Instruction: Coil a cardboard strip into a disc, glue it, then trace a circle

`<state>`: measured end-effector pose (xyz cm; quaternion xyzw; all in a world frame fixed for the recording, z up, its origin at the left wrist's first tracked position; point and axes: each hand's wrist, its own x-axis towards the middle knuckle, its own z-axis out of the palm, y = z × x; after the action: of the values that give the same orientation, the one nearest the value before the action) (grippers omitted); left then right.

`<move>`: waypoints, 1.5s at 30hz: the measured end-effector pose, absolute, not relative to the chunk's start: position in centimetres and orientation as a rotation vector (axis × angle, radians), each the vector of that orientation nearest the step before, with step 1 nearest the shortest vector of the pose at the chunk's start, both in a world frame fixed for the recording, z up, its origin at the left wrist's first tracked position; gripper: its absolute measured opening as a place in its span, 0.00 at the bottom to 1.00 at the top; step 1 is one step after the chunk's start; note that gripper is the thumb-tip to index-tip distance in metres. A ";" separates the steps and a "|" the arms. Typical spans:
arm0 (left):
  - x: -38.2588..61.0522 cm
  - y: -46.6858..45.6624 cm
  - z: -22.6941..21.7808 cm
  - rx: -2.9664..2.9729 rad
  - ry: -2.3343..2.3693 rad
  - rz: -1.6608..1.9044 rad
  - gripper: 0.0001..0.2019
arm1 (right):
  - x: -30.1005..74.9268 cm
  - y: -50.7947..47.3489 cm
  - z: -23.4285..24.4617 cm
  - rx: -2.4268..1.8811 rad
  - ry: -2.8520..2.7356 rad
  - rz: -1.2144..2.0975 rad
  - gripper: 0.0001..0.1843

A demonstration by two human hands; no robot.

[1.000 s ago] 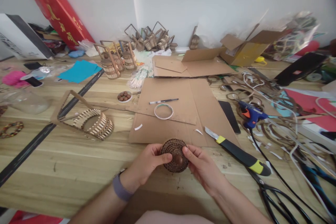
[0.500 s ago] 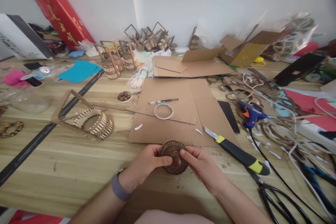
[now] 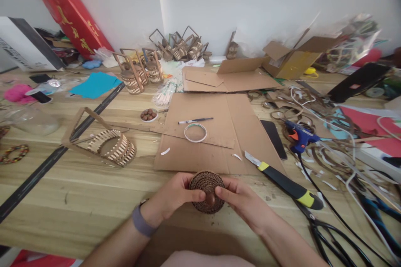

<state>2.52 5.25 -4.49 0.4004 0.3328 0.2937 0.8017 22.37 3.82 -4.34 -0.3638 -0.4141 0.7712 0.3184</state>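
A small round woven lid (image 3: 206, 180), dark brown with a rounded bead-like knob (image 3: 210, 198) at its centre, is held near the table's front edge. My left hand (image 3: 177, 194) grips its left side, thumb laid over the top beside the knob. On the opposite side my right hand (image 3: 241, 200) pinches the rim, its thumb against the knob. The fingers beneath the lid are hidden. Just beyond the hands lies a cardboard sheet (image 3: 184, 160) bearing a pen (image 3: 196, 120) and a pale ring (image 3: 195, 141). A handled bamboo basket (image 3: 120, 150) rests on its side to the left.
Right of the hands lie a utility knife (image 3: 290, 185), black-handled scissors (image 3: 332, 238) and a blue glue gun (image 3: 300, 137) among cords and curled strips. A dish of brown beads (image 3: 148, 115) sits left of the cardboard. Several small baskets (image 3: 133, 80) stand farther back.
The lid has tilted a little and sits slightly lower between my hands, so its knob shows more from the side. Both hands keep their hold.
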 end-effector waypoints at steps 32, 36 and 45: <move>2.7 5.4 -5.1 0.796 0.787 0.704 0.25 | 22.4 3.8 -5.3 -1.151 -0.940 1.803 0.23; 2.7 5.4 -4.8 0.791 0.789 0.690 0.24 | 22.4 3.9 -5.4 -1.107 -0.944 1.842 0.23; 2.6 5.5 -5.2 0.738 0.799 0.704 0.25 | 22.5 4.2 -4.4 -1.161 -1.141 1.845 0.21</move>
<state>2.61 5.48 -5.19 0.3437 0.3720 0.3277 0.7976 22.52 4.17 -4.36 -0.4449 -0.4370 0.7068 0.3340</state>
